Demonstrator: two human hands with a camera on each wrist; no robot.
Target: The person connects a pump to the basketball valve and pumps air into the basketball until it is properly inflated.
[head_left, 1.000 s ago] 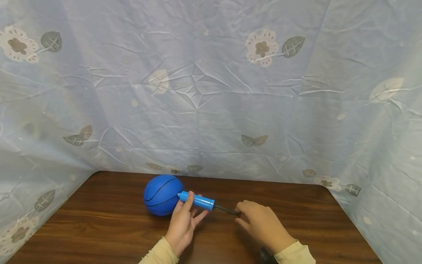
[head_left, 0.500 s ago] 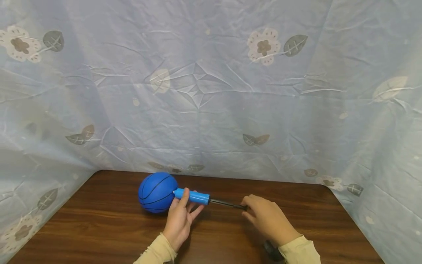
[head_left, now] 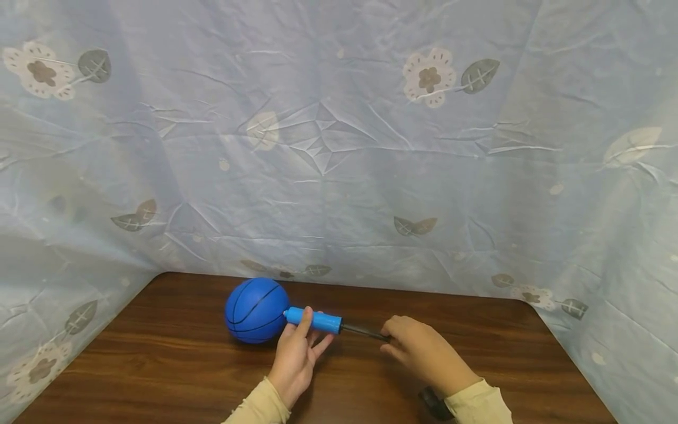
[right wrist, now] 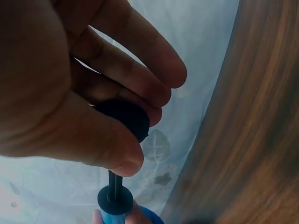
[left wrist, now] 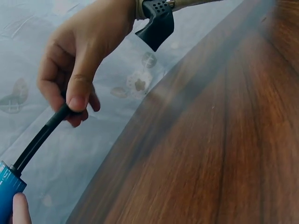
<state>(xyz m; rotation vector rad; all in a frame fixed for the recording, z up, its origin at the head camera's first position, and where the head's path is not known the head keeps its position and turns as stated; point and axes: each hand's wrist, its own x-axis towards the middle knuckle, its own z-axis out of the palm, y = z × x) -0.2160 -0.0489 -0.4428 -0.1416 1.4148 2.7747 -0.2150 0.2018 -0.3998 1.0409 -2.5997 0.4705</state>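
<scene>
A blue ball with black lines (head_left: 254, 312) rests on the left part of the table. My left hand (head_left: 295, 360) holds the blue barrel of a hand pump (head_left: 324, 322), thumb on top and fingers beneath. The pump's nozzle end meets the ball's right side. From the barrel's other end sticks a black rod (left wrist: 39, 140), partly drawn out. My right hand (head_left: 424, 352) grips the rod's far end; in the right wrist view thumb and fingers surround its round black handle (right wrist: 128, 116).
The brown wooden table (head_left: 159, 383) has rounded far corners. Pale blue-grey cloth (head_left: 344, 194) printed with flowers and leaves hangs behind it and on both sides. A black wrist-worn device (head_left: 434, 403) sits under the right sleeve.
My right hand moved right, drawing the rod out, then came back left so less of it shows. Ball, barrel and left hand shifted slightly left, then back right.
</scene>
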